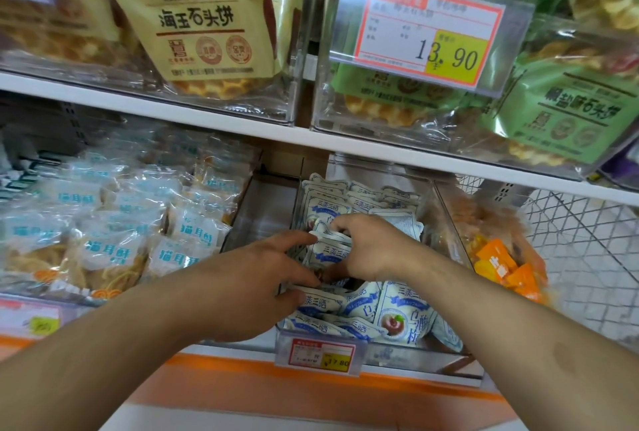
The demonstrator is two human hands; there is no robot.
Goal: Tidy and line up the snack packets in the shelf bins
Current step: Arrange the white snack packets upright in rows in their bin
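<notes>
Hands both in the clear middle bin (449, 233): right hand (371, 245) curled around a small cluster of white-and-blue packets (328, 250), left hand (256, 275) with fingers extended, bracing their near side. Risk, as I judge it: the glossy packets slip from the grip, toppling the loose front row (380, 313). Left forearm could also knock the price tag (320, 353).

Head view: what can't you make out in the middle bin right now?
- Packets under the right hand: hidden by its curled fingers, count unclear.
- Left hand: fingertips reach the packets, grip unclear.
- Small price tag: print too small.
- Orange packets: blurred through the bin wall.
- Bin's back: shaded by the shelf.
</notes>
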